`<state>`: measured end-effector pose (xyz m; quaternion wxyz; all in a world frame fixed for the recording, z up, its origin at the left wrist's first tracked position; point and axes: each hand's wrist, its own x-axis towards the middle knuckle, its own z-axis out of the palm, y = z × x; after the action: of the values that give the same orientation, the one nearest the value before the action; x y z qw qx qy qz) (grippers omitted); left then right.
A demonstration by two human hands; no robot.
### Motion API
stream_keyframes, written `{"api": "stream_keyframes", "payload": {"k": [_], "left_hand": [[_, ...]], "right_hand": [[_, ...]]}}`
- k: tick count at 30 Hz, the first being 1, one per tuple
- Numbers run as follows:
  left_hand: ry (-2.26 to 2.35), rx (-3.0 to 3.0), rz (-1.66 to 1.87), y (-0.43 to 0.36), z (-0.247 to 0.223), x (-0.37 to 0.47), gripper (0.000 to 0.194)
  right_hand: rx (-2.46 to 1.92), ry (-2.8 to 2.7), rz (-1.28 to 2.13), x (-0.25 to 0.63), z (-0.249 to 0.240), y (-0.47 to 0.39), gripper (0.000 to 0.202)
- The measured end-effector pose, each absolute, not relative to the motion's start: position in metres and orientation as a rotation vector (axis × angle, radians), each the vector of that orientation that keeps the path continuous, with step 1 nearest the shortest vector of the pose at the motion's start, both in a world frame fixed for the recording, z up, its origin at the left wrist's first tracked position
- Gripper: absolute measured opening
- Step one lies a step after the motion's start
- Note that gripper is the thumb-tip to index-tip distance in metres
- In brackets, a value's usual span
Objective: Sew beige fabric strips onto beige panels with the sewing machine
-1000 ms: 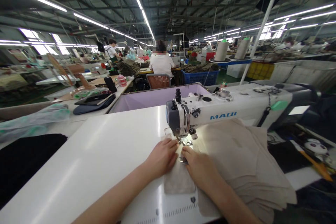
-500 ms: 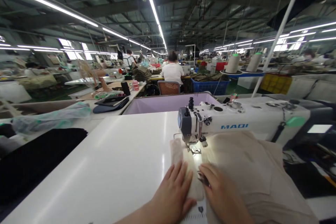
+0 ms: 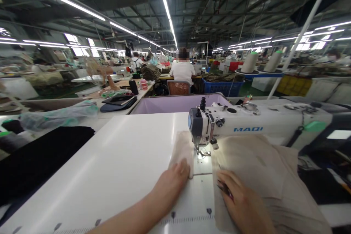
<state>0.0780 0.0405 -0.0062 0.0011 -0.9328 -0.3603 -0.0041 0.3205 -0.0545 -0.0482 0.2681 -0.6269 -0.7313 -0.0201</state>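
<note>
My left hand (image 3: 177, 177), fingers curled down, grips the lower end of a narrow beige fabric piece (image 3: 181, 144) on the white table, left of the needle area. My right hand (image 3: 237, 193) is closed around small dark thread snips (image 3: 225, 189), whose tips poke out beside the thumb. It rests on a larger beige fabric panel (image 3: 252, 164) that spreads right of the needle and under the machine arm. Between the two fabrics, the metal plate beneath the presser foot (image 3: 204, 152) of the white sewing machine (image 3: 246, 124) lies bare.
A printed ruler (image 3: 192, 219) runs along the near table edge. Black fabric (image 3: 46, 161) lies at left, near a plastic-wrapped bundle (image 3: 60, 113). Behind the table is a lilac-lined bin (image 3: 164, 105). Thread cones (image 3: 249, 62) stand at right. A person (image 3: 183, 71) sits ahead, back turned.
My left hand has slid the narrow fabric piece left, away from the presser foot and apart from the larger panel. My right hand has shifted slightly right, still holding the snips.
</note>
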Motion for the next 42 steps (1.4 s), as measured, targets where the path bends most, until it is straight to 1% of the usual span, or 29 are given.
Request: {"api": "stream_keyframes", "payload": {"k": [2,4,7,10,15,18,21,24,26,29,31,33,35,36,38,40,42], "left_hand": [[-1.171,-2.808,-0.252,0.063,-0.016,0.079,0.055],[-1.132,-2.823,-0.359,0.078,-0.027,0.080,0.052],[-1.054,-2.870,-0.368,0.084,-0.042,0.080,0.048],[-1.034,-2.875,-0.399,0.080,-0.046,0.079,0.047],[-1.038,-2.882,-0.478,0.080,-0.043,0.079,0.044],[-1.049,-2.886,-0.472,0.080,-0.041,0.081,0.044],[-1.047,-2.880,-0.489,0.080,-0.041,0.080,0.044],[-1.026,-2.866,-0.521,0.083,-0.042,0.078,0.043],[-0.997,-2.843,-0.522,0.084,-0.041,0.077,0.042],[-0.801,-2.817,-0.604,0.078,-0.033,0.082,0.044],[-0.602,-2.797,-0.755,0.066,-0.024,0.089,0.052],[-0.430,-2.788,-0.879,0.053,-0.012,0.098,0.060],[-0.304,-2.894,-0.785,0.044,0.001,0.105,0.065],[-0.281,-2.975,-0.688,0.042,0.005,0.108,0.064],[-0.308,-3.102,-0.566,0.045,0.011,0.107,0.050],[-0.385,-3.160,-0.555,0.051,0.011,0.096,0.035],[-0.446,-3.161,-0.587,0.054,0.007,0.077,0.031]], "right_hand": [[-1.773,-1.904,-0.080,0.323,-0.040,-0.059,0.034],[-1.859,-1.821,-0.129,0.330,-0.032,-0.064,0.029],[-1.943,-1.798,-0.154,0.344,-0.020,-0.070,0.023],[-2.001,-1.884,-0.114,0.354,-0.008,-0.075,0.021],[-2.025,-1.977,-0.071,0.357,-0.002,-0.081,0.033],[-1.944,-2.038,-0.106,0.357,-0.010,-0.085,0.022],[-1.871,-2.034,-0.122,0.356,-0.019,-0.087,0.019],[-1.858,-1.865,-0.044,0.356,-0.020,-0.085,0.016],[-1.872,-1.633,-0.007,0.357,-0.016,-0.080,0.016],[-1.823,-1.408,-0.084,0.356,-0.003,-0.076,0.020],[-1.691,-1.546,-0.133,0.348,0.006,-0.076,0.019],[-1.518,-1.828,-0.100,0.335,0.013,-0.079,0.024],[-1.399,-2.034,-0.019,0.320,0.014,-0.084,0.023],[-1.352,-2.107,0.023,0.315,0.012,-0.086,0.021],[-1.280,-2.198,0.098,0.308,0.005,-0.092,0.015],[-1.251,-2.224,0.155,0.308,-0.005,-0.096,0.013],[-1.256,-2.172,0.193,0.309,-0.014,-0.099,0.012]]}}
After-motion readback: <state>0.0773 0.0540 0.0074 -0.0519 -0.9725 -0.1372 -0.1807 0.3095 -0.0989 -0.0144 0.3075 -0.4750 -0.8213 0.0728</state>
